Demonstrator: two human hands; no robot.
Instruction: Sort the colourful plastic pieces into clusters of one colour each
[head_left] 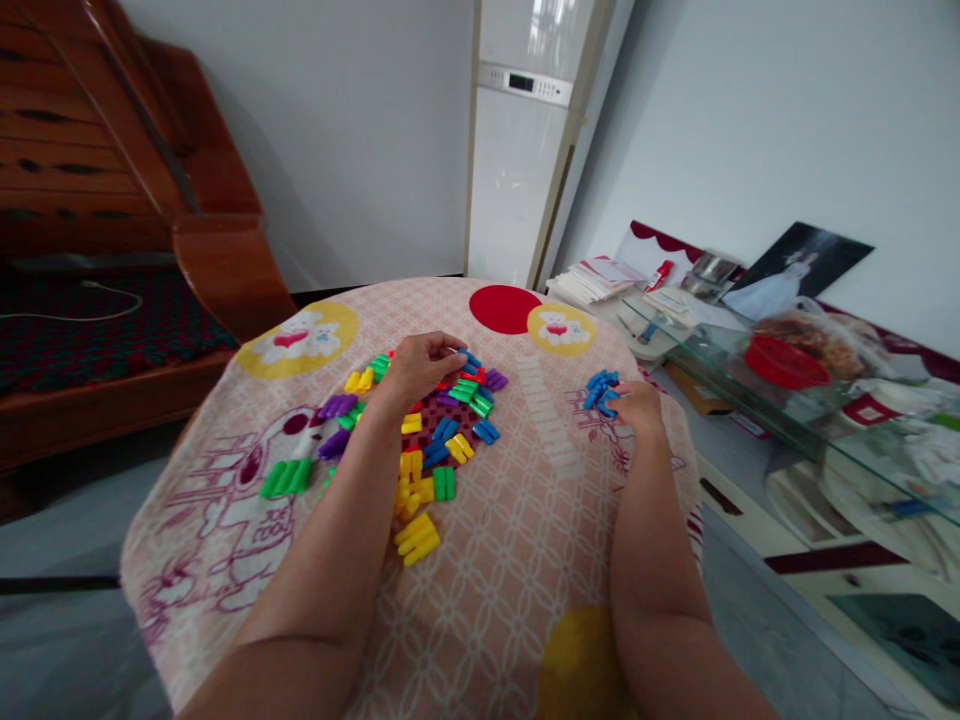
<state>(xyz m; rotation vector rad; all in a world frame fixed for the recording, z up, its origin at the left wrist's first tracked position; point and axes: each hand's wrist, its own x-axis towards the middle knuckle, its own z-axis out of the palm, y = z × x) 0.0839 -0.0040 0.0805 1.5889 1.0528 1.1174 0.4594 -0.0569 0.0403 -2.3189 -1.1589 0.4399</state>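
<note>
A heap of small plastic pegs (420,440) in yellow, green, purple, blue and red lies on a pink patterned cloth (525,560). My left hand (421,365) hovers over the heap, fingers pinched on a blue peg (469,357). My right hand (636,405) rests further right, fingers curled on a separate small cluster of blue pegs (600,390). A green bunch (286,478) lies at the left and a yellow bunch (417,538) nearer to me.
A wooden bench (112,260) with a dark cushion stands at the left. A tall white appliance (525,140) stands at the back. A glass table (810,400) on the right carries a red bowl (784,362), papers and a photo.
</note>
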